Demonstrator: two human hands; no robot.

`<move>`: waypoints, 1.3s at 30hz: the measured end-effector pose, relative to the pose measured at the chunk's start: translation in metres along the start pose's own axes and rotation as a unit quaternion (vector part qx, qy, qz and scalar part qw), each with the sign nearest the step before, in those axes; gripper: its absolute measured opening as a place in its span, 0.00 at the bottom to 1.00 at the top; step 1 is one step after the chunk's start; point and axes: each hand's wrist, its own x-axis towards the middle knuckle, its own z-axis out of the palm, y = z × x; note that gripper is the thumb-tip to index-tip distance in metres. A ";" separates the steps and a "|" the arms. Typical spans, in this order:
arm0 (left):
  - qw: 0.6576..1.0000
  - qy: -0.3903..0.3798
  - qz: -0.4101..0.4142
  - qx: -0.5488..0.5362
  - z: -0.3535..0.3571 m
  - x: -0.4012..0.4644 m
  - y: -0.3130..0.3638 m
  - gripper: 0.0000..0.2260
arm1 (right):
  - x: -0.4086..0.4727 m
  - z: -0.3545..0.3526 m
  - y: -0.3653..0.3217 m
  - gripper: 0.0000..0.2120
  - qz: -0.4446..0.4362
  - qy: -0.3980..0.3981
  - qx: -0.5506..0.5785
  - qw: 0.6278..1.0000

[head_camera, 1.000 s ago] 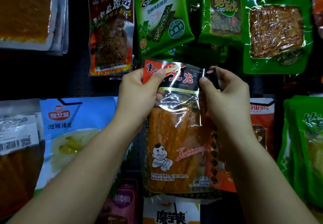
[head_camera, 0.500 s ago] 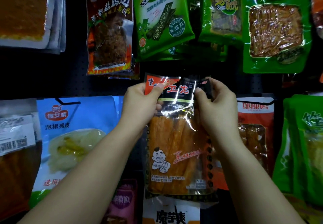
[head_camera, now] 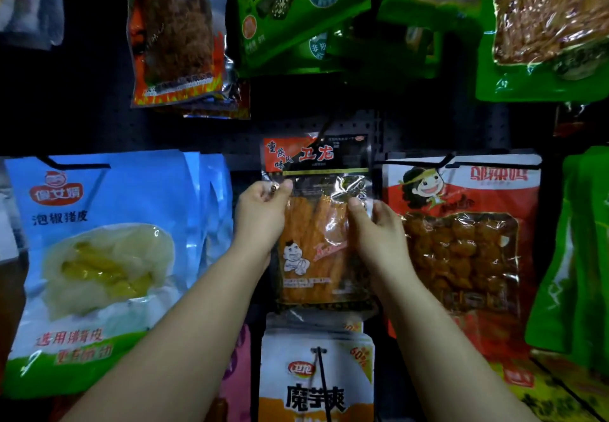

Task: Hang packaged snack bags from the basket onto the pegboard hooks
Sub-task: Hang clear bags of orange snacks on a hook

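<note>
Both forearms come in from the bottom edge, reaching up to mid-pegboard.

Left hand (head_camera: 263,214): thumb and fingers pinched on the left edge of the clear plastic snack bag with orange strips and a red-black header (head_camera: 318,223), just under the header. Right hand (head_camera: 375,227): fingers curled on the bag's right side, thumb on its front face, gripping.

The bag sits flat against the black perforated pegboard (head_camera: 99,125), centre of the board, upright. A thin black hook (head_camera: 324,130) crosses its header top; can't tell whether the hook goes through the hole.

Neighbours on the board:
- directly below, a white-and-orange pouch with black characters (head_camera: 316,385), on its own hook, top just under the held bag's bottom edge
- left, a large blue pouch showing pale yellow-green food (head_camera: 99,256)
- right, a red pouch with a cartoon face and a window of brown pieces (head_camera: 461,240), touching or just behind the right hand
- far right edge, green pouches (head_camera: 580,256)
- top row: a brown-red flame-print bag (head_camera: 178,32), green seaweed-snack bags (head_camera: 296,9), a green bag with a window of brown strips (head_camera: 543,26).
</note>
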 end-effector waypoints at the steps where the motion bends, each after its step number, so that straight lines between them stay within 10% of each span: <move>1: 1.000 0.006 -0.001 0.010 0.002 0.007 -0.004 0.15 | 0.007 0.004 0.004 0.18 0.014 -0.005 0.005 1.000; 24: 0.993 0.044 -0.107 0.022 0.004 0.005 -0.117 0.10 | 0.023 0.021 0.116 0.11 0.108 -0.094 -0.003 0.990; 33: 0.991 0.068 -0.101 0.055 -0.011 -0.040 -0.125 0.15 | -0.021 0.017 0.122 0.34 0.190 -0.072 -0.016 0.979; 39: 0.998 -0.015 -0.051 -0.028 -0.044 -0.123 -0.087 0.07 | -0.088 -0.013 0.076 0.22 0.121 -0.026 -0.001 0.992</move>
